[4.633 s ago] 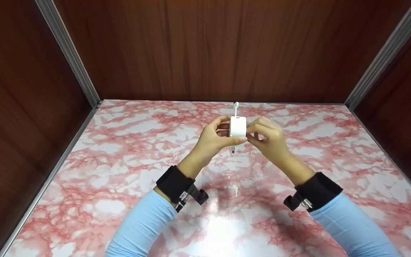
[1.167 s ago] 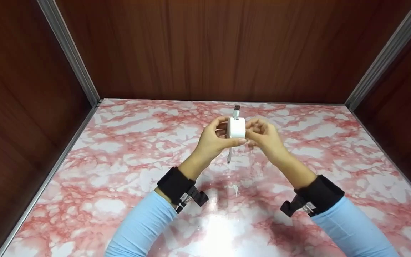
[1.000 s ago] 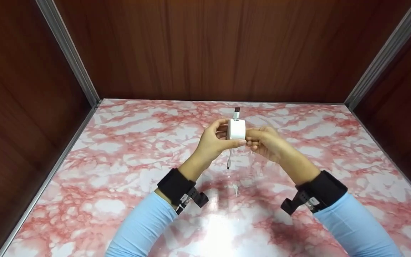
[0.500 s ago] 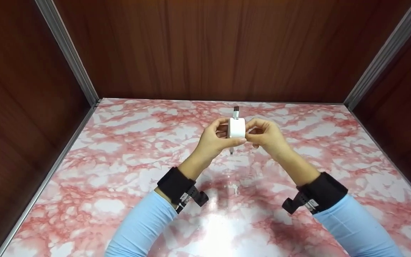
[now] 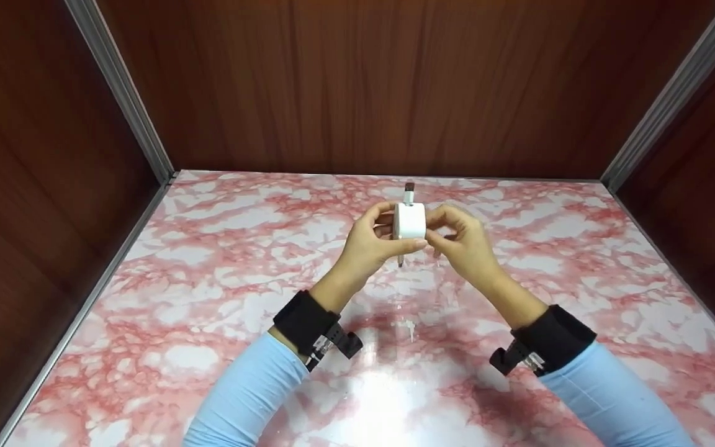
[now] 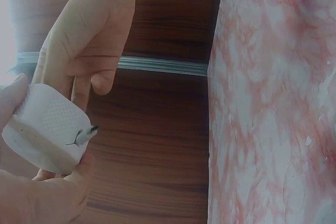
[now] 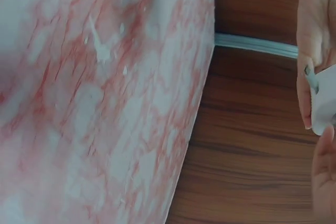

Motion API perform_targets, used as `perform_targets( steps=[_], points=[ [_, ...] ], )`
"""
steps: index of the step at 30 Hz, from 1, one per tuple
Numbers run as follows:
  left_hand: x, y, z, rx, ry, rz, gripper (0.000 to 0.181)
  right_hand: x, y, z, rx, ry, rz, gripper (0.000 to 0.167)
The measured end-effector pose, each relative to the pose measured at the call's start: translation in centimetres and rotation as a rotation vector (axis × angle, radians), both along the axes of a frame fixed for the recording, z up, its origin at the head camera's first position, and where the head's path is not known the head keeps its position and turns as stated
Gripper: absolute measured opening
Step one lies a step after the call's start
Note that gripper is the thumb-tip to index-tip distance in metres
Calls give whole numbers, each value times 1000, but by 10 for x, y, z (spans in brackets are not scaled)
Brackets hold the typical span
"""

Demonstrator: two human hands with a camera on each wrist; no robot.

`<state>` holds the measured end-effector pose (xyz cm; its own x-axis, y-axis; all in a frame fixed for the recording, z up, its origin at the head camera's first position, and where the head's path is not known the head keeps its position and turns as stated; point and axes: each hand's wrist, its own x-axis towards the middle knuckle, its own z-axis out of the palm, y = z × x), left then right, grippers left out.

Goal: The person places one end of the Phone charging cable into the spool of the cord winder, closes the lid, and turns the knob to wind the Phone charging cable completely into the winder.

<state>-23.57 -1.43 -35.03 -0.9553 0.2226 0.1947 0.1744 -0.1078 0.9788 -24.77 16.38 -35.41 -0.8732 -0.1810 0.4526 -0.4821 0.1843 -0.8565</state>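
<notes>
A small white cable winder case (image 5: 411, 221) with rounded corners is held up above the table. My left hand (image 5: 364, 243) grips it, thumb along the near edge and fingers at the far side. From its far end sticks a USB plug (image 5: 409, 192); a smaller cable connector (image 5: 401, 261) hangs out below the thumb. My right hand (image 5: 466, 241) pinches at the case's right side; what lies between those fingertips is hidden. In the left wrist view the case (image 6: 47, 129) shows a dotted face, and the connector (image 6: 85, 136) pokes out of a slot.
Beneath the hands spreads a red-and-white marbled table (image 5: 177, 298). Dark wooden panels (image 5: 357, 87) with metal corner strips (image 5: 125, 93) enclose the back and sides. A white mark (image 5: 408, 329) lies on the tabletop in front of the hands.
My right hand's fingers have turned back and forth at the case's side. The lower connector hangs shorter than a second ago. Earlier, the far cable end stood out differently; my left hand keeps its grip.
</notes>
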Motion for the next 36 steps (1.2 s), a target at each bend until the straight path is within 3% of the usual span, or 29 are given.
perform_targets(
  steps=[4,7,10,15,18,20,21,23,26,27,29,30,32,34,36],
  points=[
    [0,1,-1,-10,-9,-2,69,1,0,8,-173,-391,85,2],
    [1,1,-4,-19,-17,-11,69,2,4,15,-221,-620,127,8],
    [0,2,-5,-17,-26,-13,68,2,9,20,-168,-715,167,16],
    [1,3,-4,-20,-27,-20,68,1,13,24,-102,-742,180,33],
    [1,4,-3,-19,-34,-29,67,1,12,22,-102,-689,170,33],
    [2,3,-2,-5,-42,-32,66,1,12,18,-88,-543,175,25],
    [2,3,-2,7,-44,-33,66,0,13,15,-43,-416,183,20],
    [2,3,-2,25,-43,-36,65,-3,16,9,107,-68,188,9],
    [1,3,-1,38,-34,-47,65,-10,24,-2,307,492,121,18],
    [1,3,-1,39,-31,-53,65,-12,26,-4,344,634,101,21],
    [1,4,-2,35,-29,-62,65,-16,28,-9,362,774,84,24],
    [1,4,-2,34,-29,-65,65,-16,27,-10,353,782,83,24],
    [1,4,-3,31,-31,-66,65,-15,25,-12,319,689,84,20],
    [1,3,-3,18,-32,-56,66,-12,20,-11,246,457,100,11],
    [1,2,-2,-8,-27,-41,67,-8,13,-8,117,133,144,4]
  ],
)
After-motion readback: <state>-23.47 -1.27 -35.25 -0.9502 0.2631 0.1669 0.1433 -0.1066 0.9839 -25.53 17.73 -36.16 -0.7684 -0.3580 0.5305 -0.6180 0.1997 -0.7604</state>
